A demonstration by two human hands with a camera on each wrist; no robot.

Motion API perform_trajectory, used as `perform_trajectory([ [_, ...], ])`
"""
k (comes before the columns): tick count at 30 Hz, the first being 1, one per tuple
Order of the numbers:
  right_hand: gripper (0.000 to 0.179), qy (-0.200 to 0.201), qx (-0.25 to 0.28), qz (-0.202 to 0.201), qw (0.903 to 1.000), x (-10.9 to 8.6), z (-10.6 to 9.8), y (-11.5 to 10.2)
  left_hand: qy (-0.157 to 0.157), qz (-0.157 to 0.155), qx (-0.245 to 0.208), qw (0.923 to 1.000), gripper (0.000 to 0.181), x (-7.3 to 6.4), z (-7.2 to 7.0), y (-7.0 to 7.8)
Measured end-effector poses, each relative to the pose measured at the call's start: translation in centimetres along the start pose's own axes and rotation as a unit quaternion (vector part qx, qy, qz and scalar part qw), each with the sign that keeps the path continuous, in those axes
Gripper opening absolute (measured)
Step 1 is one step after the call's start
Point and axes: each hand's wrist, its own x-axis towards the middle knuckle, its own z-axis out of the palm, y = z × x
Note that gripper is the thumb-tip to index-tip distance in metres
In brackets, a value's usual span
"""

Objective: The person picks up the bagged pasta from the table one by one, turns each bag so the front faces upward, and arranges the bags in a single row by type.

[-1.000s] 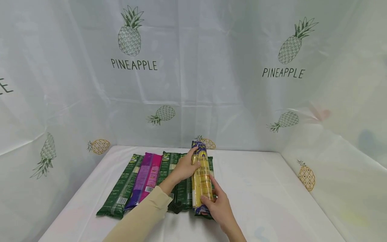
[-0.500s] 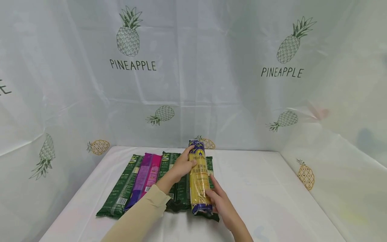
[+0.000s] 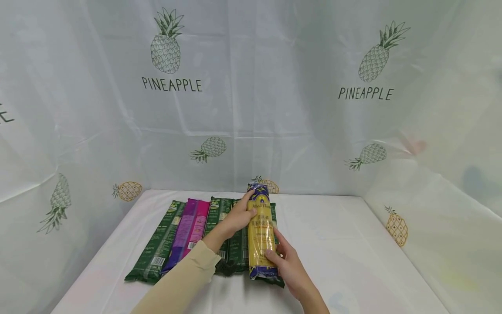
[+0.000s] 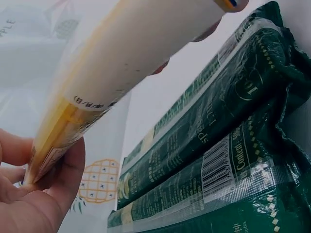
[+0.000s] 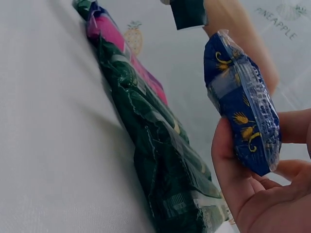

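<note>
A yellow spaghetti pack [image 3: 261, 235] with blue ends is held above the row, its printed front facing up in the head view. My left hand [image 3: 237, 217] grips its far part; in the left wrist view the fingers curl round that end of the pack [image 4: 114, 58]. My right hand [image 3: 289, 266] grips the near part, thumb on the front. The right wrist view shows the pack's crimped blue end [image 5: 245, 109] between thumb and fingers. A green spaghetti pack [image 3: 273, 213] lies beneath it, mostly hidden.
To the left on the white-covered table [image 3: 333, 248] lie a green pack [image 3: 154, 246], a pink and purple pack [image 3: 192, 226] and two more green packs, side by side. My left sleeve [image 3: 182, 279] crosses over their near ends. A pineapple-print curtain [image 3: 274, 109] hangs behind.
The yellow pack has turned so its front shows more fully; it swung slightly left, then back right. Both hands keep hold. The near end of the green pack underneath shows farther right.
</note>
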Motion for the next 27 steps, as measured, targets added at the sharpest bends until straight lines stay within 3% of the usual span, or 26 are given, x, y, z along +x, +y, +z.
perform_trajectory([
  [6,0.081,0.027,-0.022,-0.026,0.9991,-0.21,0.3,-0.16,0.015,0.014,0.071,0.9973,0.067,-0.13,-0.08,0.48],
  [17,0.085,0.054,-0.015,-0.035,0.9978,-0.42,0.55,-0.1,0.011,0.029,0.129,0.9912,0.071,0.07,-0.7,0.72],
  [27,0.085,0.063,-0.043,-0.034,0.9965,-0.69,0.55,-0.29,0.012,0.012,0.063,0.9979,0.069,-0.09,-0.66,0.62],
])
